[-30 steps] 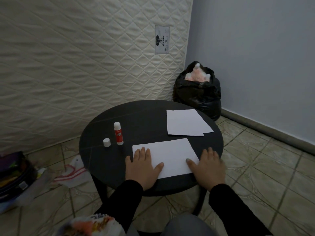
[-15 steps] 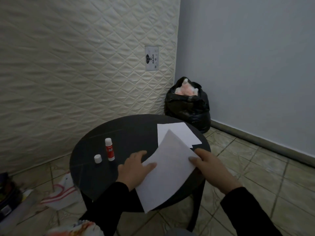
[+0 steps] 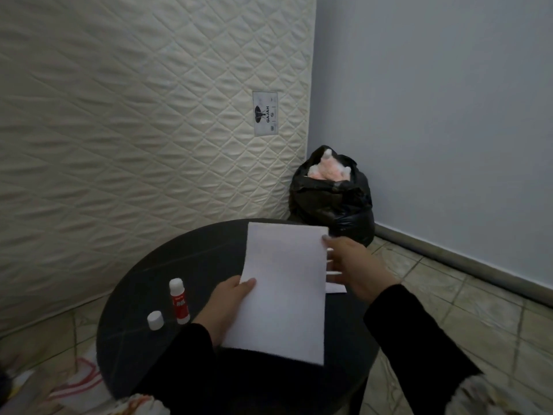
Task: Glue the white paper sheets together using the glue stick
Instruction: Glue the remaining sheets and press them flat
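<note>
Lifted sheet: a white rectangular paper sheet (image 3: 284, 292) is held up over the round black table (image 3: 143, 298), long side running 12 to 6 o'clock.
Left hand: the left hand (image 3: 224, 304) pinches the sheet's 9 o'clock edge, thumb on top, fingers hidden beneath.
Right hand: the right hand (image 3: 353, 271) holds the 2 o'clock corner, fingertip on the edge; its other fingers curl behind the sheet.
Second sheet: more white paper (image 3: 335, 288) lies on the table at 3 o'clock, mostly hidden; only slivers show.
Glue: the red-and-white glue stick (image 3: 179, 301) stands upright and uncapped at 9 o'clock, its small white cap (image 3: 155, 320) just beside it at 8 o'clock.
Handling: the sheet looks light, thin and floppy, easily creased; opposite edges seem the best hold, keeping it lightly taut.
Background: quilted cream mattress (image 3: 134, 115), black bin bag (image 3: 332, 199) at 12 o'clock.
</note>
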